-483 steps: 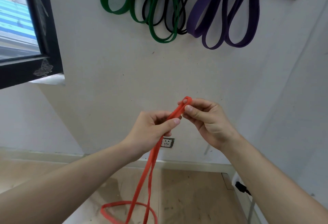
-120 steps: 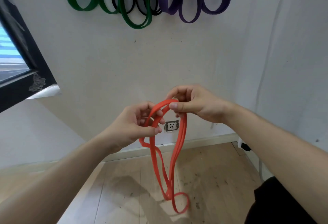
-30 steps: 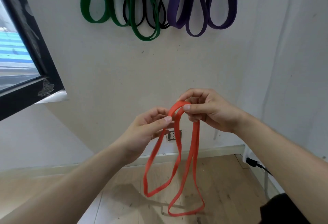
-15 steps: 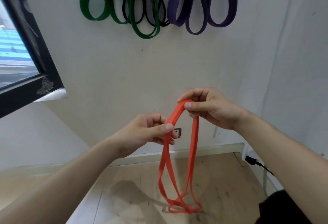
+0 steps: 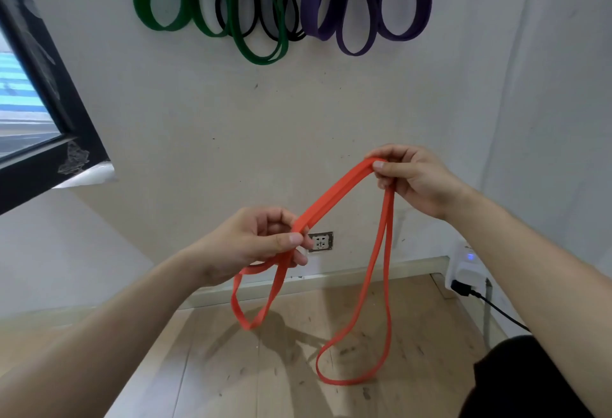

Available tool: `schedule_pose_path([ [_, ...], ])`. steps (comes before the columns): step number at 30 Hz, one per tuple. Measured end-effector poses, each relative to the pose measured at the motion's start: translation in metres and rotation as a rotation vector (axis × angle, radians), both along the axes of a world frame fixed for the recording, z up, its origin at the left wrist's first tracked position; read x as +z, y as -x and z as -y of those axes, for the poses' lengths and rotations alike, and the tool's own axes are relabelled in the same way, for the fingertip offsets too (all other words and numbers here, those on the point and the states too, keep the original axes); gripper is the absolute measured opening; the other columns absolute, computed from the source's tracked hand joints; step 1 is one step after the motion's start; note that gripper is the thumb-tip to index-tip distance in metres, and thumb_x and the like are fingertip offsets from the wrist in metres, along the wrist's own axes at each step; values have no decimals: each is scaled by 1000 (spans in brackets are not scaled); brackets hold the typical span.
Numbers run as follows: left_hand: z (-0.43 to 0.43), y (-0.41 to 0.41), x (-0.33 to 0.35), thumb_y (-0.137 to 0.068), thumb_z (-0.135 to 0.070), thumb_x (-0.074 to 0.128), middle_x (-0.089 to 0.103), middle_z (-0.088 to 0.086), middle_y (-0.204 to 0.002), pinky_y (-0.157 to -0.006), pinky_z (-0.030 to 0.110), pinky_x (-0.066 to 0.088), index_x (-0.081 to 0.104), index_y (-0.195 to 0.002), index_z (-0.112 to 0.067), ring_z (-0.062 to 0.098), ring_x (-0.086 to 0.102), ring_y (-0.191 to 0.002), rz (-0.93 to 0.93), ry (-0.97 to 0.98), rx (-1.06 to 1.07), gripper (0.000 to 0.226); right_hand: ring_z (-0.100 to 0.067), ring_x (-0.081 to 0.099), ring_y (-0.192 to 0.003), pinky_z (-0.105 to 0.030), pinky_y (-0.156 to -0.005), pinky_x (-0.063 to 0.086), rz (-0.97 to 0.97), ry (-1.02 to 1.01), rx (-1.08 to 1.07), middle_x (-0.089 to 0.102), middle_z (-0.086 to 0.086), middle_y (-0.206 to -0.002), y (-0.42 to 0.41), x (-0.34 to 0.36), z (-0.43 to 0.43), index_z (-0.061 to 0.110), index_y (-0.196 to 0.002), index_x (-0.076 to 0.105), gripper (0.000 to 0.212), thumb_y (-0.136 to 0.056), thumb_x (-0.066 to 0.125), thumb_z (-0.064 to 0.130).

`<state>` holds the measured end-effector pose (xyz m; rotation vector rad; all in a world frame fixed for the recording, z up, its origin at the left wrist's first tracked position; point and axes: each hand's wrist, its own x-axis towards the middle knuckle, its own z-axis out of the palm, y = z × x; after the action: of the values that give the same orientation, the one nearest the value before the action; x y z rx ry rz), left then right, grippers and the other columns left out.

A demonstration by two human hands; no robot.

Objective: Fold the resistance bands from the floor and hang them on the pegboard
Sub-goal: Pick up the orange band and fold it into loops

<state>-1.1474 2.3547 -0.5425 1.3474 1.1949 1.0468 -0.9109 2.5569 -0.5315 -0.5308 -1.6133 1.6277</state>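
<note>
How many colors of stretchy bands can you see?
4. Orange band is stretched between the left hand and right hand. Green bands, black bands and purple bands hang on the wall. More may hide above the picture.

Black window frame (image 5: 49, 93) at left. Wall socket (image 5: 320, 242) low on white wall (image 5: 205, 112). White adapter (image 5: 465, 268) with black cable (image 5: 490, 305) at right. Wooden floor (image 5: 215, 368) scuffed.

Person, head-camera view: left hand (image 5: 255, 240) and right hand (image 5: 412, 177) showing bare, no gloves, rings or watch. Both forearms showing bare, sleeves not reaching into view. Black garment (image 5: 516, 381) showing at lower right corner, plain, unmarked.
</note>
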Motion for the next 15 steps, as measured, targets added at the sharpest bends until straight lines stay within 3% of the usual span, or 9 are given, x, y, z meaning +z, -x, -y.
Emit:
schedule_pose_path([
  [3, -1, -1, -2, -85, -13, 75, 75, 16, -103, -86, 44, 61, 62, -104, 1, 29, 74, -86, -6, -23, 59, 27, -15, 53, -63, -26, -67, 45, 71, -18, -43, 62, -6, -74, -5, -8, -8, 4, -100, 68, 17, -92, 58, -7],
  [5, 0, -3, -2, -82, -12, 72, 75, 14, -97, -81, 40, 61, 63, -100, 0, 27, 74, -81, 3, -60, 111, 24, -16, 58, -71, -30, -76, 44, 215, -110, 0, 64, -4, -76, -7, -16, -12, 8, -101, 69, 15, -90, 64, 0],
  [7, 0, -5, -1, -80, -10, 71, 74, 13, -92, -76, 35, 60, 63, -97, -1, 25, 73, -77, 47, -87, 139, 20, -18, 62, -84, -33, -85, 42, 420, -210, 138, 68, -6, -85, -7, -24, -11, 11, -103, 69, 20, -83, 68, 10],
  [10, 2, -7, 3, -82, -9, 70, 73, 13, -92, -74, 32, 59, 64, -95, -4, 23, 72, -75, 113, -100, 122, 15, -26, 65, -108, -33, -98, 47, 620, -209, 449, 70, -15, -107, 1, -27, 7, 7, -120, 64, 40, -81, 69, 9],
  [13, 2, -12, 3, -83, -8, 69, 72, 13, -91, -75, 31, 59, 65, -98, -2, 23, 71, -76, 112, -96, 76, 17, -36, 59, -123, -49, -107, 46, 586, -222, 624, 65, -23, -124, 21, -22, 36, 3, -131, 58, 46, -87, 68, 6],
  [15, 1, -14, 2, -83, -8, 70, 72, 13, -89, -77, 31, 59, 65, -101, 0, 23, 70, -77, 101, -93, 68, 20, -30, 63, -116, -47, -103, 49, 468, -209, 627, 68, -15, -120, 34, -13, 55, 2, -128, 59, 40, -89, 66, 7],
])
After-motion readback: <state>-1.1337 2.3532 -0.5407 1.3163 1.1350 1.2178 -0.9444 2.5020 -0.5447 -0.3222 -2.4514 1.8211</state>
